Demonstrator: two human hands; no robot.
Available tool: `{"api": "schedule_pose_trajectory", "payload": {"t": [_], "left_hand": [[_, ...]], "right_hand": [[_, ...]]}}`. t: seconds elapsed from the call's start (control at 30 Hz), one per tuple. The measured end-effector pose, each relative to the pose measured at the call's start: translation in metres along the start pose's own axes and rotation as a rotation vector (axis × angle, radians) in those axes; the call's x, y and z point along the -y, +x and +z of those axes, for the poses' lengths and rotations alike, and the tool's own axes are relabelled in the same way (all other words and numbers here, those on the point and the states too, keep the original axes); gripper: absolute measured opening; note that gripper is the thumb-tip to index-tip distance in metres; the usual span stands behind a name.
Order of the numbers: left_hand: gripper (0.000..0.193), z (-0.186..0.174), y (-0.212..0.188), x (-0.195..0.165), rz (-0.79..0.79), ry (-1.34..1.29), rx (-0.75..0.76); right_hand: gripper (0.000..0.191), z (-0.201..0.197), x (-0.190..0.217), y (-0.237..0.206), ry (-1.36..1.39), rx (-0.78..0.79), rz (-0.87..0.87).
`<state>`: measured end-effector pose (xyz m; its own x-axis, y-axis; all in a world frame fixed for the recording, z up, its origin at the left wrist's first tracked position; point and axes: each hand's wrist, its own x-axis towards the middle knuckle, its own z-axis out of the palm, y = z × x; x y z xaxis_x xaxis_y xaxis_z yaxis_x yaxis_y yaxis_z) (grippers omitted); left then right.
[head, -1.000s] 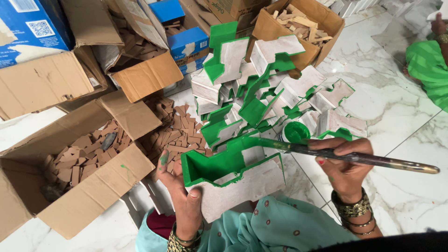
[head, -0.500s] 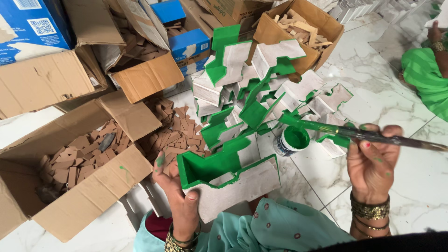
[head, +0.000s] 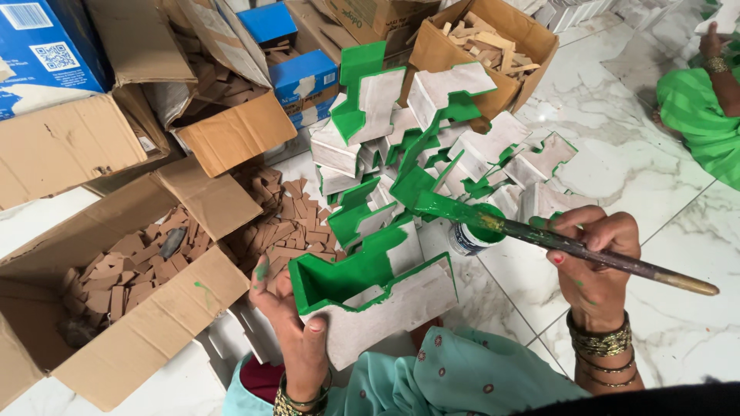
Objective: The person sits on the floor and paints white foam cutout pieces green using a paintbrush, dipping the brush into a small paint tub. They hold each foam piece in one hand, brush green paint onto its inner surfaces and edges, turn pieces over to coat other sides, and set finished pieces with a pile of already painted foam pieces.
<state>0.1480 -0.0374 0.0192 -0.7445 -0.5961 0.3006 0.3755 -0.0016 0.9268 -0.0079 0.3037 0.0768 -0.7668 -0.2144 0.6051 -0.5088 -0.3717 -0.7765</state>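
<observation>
My left hand (head: 297, 331) grips the near left end of a white stepped block (head: 378, 296) whose top edges are painted green. My right hand (head: 593, 258) holds a long paintbrush (head: 570, 246) by its handle. The green-loaded bristle end hangs over a small can of green paint (head: 472, 235) on the floor just right of the block. Behind the block lies a heap of similar white blocks with green edges (head: 432, 139).
An open cardboard box of brown wood chips (head: 116, 285) sits at the left, with loose chips (head: 285, 216) spilled beside it. More cartons, blue boxes (head: 304, 77) and a box of wood offcuts (head: 486, 42) stand behind. Another person in green (head: 694, 100) sits at the far right on the marble floor.
My right hand has swung the brush away from the block and to the right, bringing its tip over the paint can. The left hand keeps the block where it was.
</observation>
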Motion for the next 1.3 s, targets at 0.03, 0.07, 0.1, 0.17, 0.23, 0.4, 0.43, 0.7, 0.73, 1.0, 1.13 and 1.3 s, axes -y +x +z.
{"api": "schedule_pose_trajectory", "payload": {"t": [0.03, 0.07, 0.1, 0.17, 0.23, 0.4, 0.43, 0.7, 0.73, 1.0, 1.13, 1.3], "left_hand": [[0.125, 0.000, 0.000, 0.000, 0.005, 0.013, 0.009], [0.125, 0.000, 0.000, 0.000, 0.012, 0.026, 0.017], [0.125, 0.000, -0.001, 0.000, 0.019, 0.039, 0.024], [0.125, 0.001, -0.002, -0.002, 0.019, 0.014, 0.028], [0.125, 0.002, -0.001, -0.003, 0.019, 0.008, 0.028], [0.126, 0.005, -0.003, -0.004, 0.017, 0.031, 0.015], [0.126, 0.005, -0.003, -0.004, 0.016, 0.032, 0.013], [0.127, 0.012, -0.006, 0.002, 0.021, 0.000, 0.010], [0.127, 0.012, -0.006, 0.003, 0.029, 0.009, 0.008], [0.127, 0.010, -0.003, 0.004, 0.025, 0.016, -0.007], [0.127, 0.010, -0.002, 0.003, 0.022, 0.019, 0.012], [0.128, 0.011, -0.002, 0.005, 0.064, 0.060, 0.021]], "right_hand": [[0.041, -0.001, 0.001, 0.000, -0.030, 0.012, -0.011], [0.040, -0.003, 0.003, 0.000, -0.056, 0.050, -0.032], [0.040, -0.004, 0.003, 0.001, -0.073, 0.071, -0.042], [0.040, -0.005, 0.005, 0.002, -0.098, 0.095, -0.051], [0.042, -0.006, 0.008, 0.003, -0.084, 0.097, -0.038], [0.045, -0.006, 0.013, 0.003, -0.222, 0.105, -0.033], [0.045, -0.006, 0.013, 0.002, -0.219, 0.129, -0.030], [0.040, -0.001, 0.011, 0.002, -0.149, 0.225, 0.033], [0.040, 0.001, 0.011, 0.003, -0.189, 0.223, 0.028], [0.041, 0.005, 0.023, 0.006, -0.343, 0.166, -0.026], [0.043, 0.005, 0.024, 0.006, -0.317, 0.146, -0.045], [0.042, 0.010, 0.018, 0.006, -0.301, 0.156, -0.007]]}}
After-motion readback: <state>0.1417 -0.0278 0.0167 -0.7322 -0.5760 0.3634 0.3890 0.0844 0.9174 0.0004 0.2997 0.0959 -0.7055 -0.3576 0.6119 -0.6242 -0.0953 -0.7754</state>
